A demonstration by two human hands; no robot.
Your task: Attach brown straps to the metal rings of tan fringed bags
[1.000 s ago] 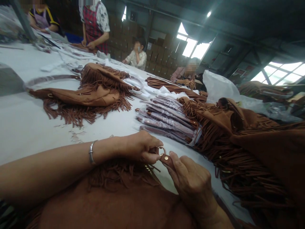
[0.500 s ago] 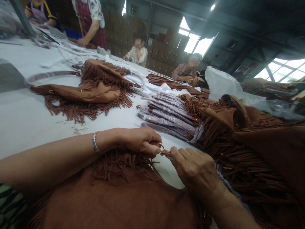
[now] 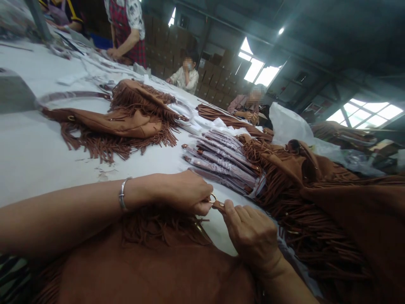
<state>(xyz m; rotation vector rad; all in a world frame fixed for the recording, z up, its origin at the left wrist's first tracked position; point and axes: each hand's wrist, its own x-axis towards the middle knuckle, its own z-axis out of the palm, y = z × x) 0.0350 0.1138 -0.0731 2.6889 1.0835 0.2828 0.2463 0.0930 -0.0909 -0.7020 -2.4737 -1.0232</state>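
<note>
A brown fringed bag (image 3: 152, 270) lies right in front of me, with a zipper (image 3: 199, 228) showing at its upper edge. Above it, my left hand (image 3: 190, 192) is closed, its fingers pinching a gold metal ring (image 3: 214, 197). A short brown strap end (image 3: 219, 206) with a metal stud is looped to the ring. My right hand (image 3: 251, 232) grips that strap between thumb and fingers; the rest of the strap is hidden inside the hand. Both hands are close together, only the ring and strap tip showing between them.
Wrapped bag straps (image 3: 221, 158) lie in a row beyond my hands. Another fringed bag (image 3: 126, 122) rests on the white table (image 3: 25, 160) at left. More brown fringed bags (image 3: 348, 211) are heaped at right. Several co-workers, one in a checked apron (image 3: 122, 27), are at the far side.
My right hand has shifted slightly down and left, and the strap end with its stud now shows more. My left hand has turned a little and still pinches the ring.
</note>
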